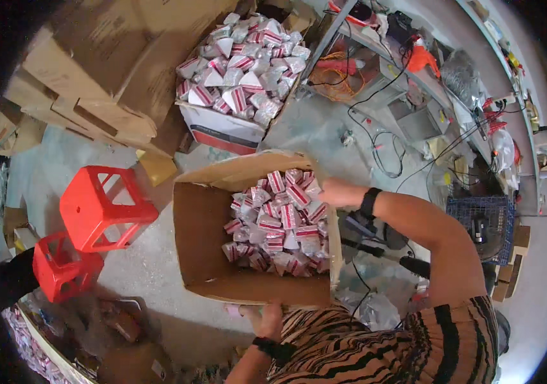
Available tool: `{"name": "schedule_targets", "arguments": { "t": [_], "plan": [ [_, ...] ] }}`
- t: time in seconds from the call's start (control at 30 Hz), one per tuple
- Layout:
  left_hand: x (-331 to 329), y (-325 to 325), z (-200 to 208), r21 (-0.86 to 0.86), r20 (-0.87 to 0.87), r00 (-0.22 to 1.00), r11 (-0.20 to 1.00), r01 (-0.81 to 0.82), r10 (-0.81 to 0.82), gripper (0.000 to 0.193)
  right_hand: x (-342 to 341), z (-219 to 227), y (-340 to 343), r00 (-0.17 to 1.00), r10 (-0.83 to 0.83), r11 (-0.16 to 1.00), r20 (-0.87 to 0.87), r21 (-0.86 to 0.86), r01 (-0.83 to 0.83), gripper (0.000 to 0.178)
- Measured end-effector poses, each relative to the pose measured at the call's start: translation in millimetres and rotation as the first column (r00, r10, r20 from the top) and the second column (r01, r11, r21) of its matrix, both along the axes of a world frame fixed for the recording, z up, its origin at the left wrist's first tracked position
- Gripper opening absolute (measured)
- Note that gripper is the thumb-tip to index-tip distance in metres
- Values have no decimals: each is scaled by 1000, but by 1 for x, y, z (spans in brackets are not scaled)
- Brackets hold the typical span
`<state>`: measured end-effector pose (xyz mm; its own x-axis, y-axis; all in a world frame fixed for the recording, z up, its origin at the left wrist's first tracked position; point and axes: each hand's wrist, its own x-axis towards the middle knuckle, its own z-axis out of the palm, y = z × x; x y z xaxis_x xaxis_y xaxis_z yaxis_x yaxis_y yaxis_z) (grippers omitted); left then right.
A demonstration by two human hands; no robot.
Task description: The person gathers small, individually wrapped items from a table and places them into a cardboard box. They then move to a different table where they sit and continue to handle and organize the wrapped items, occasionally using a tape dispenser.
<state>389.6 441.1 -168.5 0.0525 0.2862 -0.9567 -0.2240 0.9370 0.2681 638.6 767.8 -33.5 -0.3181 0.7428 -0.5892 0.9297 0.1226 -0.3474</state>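
Note:
An open cardboard box (206, 240) stands tilted on the floor in front of me. Inside it lies a heap of small white packets with red stripes (280, 217), wrapped in clear film. My right hand (340, 192) is closed on the box's right wall near the far corner, and its fingertips are partly hidden. At the near edge, my left hand (266, 320) is closed around the cardboard from below, its fingers only partly visible. Both wrists wear dark bands.
Beyond the box, a white carton (222, 128) is piled high with similar packets. Large flattened cartons (94, 64) lean at the far left. Two red plastic stools (88, 205) stand to the left. Cables (382, 160), a blue crate (481, 221) and a cluttered shelf (440, 89) line the right.

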Motion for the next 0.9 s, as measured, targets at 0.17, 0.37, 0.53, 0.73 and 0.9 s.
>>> {"name": "schedule_targets", "arguments": {
  "t": [0.17,0.37,0.53,0.73,0.9],
  "plan": [
    [76,80,55,208,351,924,975,79,-150,35,82,-7,55,978,180,980,108,67,-188,29],
    [158,152,94,87,649,759,996,2,-58,46,104,67,136,975,21,965,221,252,-78,27],
    [194,205,125,567,487,695,797,209,-529,44,108,47,157,880,60,913,471,330,-239,17],
    [52,230,32,567,597,742,815,-120,-306,28,79,-55,76,963,-188,968,195,205,148,19],
    [-180,191,-66,398,-638,440,218,891,-632,17,43,-44,-76,984,37,996,174,-86,-22,17]
  ]
}}
